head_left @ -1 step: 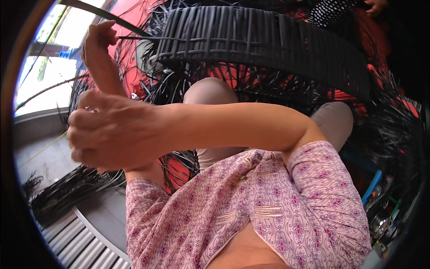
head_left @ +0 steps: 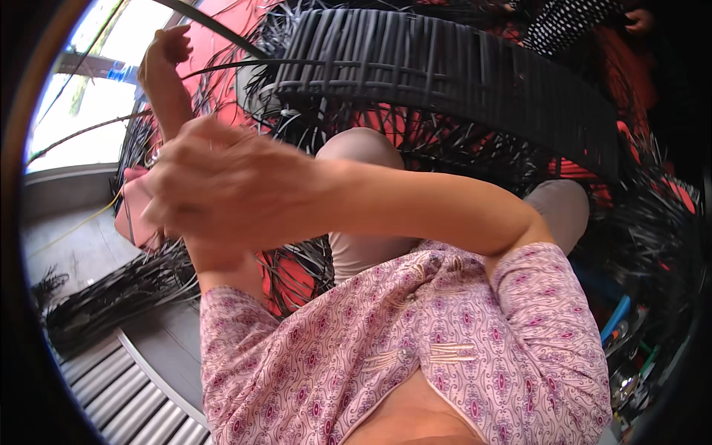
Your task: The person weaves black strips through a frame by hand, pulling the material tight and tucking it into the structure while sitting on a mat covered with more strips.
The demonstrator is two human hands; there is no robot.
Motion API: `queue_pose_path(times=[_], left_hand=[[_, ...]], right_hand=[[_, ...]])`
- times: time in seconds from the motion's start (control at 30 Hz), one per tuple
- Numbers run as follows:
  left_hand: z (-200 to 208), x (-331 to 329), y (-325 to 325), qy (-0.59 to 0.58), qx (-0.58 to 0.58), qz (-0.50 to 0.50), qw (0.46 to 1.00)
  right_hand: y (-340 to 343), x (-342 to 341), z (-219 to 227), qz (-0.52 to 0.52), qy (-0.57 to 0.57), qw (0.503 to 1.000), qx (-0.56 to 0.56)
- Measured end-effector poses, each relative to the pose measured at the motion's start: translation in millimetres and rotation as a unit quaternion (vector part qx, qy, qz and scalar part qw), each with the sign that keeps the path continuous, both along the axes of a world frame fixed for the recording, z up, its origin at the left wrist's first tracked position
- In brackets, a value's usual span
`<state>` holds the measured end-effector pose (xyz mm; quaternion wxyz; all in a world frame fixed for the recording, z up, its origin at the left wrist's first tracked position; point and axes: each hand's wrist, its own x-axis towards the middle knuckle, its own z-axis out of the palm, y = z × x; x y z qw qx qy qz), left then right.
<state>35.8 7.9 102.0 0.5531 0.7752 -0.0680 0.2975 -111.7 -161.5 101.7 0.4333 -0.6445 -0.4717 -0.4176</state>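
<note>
A large curved panel of black woven strips (head_left: 445, 74) lies across the far side, in front of my knees. From its left end a thin black strip (head_left: 237, 64) runs in a slack curve to the lower side of my left hand (head_left: 167, 52). That hand is raised at the far left, its fingers curled in. My right hand (head_left: 222, 185) reaches across to the left, in front of my left forearm. It is blurred, with its fingers bent closed; whatever lies inside them is hidden.
A thicker dark strip (head_left: 211, 26) slants past my left hand. Loose black strips (head_left: 111, 304) heap on the grey floor at left, near a slatted metal piece (head_left: 141, 393). A pink object (head_left: 135, 208) sits behind my right hand. At far right shows another person's hand (head_left: 638, 22).
My right hand has moved right and slightly up. The thin strip at my left hand has gone from nearly straight to a slack curve. The pink object has come into sight.
</note>
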Motion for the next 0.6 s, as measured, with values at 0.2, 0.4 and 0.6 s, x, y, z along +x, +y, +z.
queue_pose_path(times=[0.2, 0.4, 0.6], left_hand=[[-66, 47, 178, 0.231, -0.168, 0.202, 0.937], [-99, 1, 96, 0.213, 0.026, -0.062, 0.975], [-122, 4, 36, 0.250, 0.043, -0.254, 0.933]], right_hand=[[-100, 1, -60, -0.096, 0.093, 0.980, -0.145], [-185, 6, -88, -0.376, 0.177, 0.873, -0.256], [-205, 9, -108, -0.432, 0.170, 0.827, -0.316]])
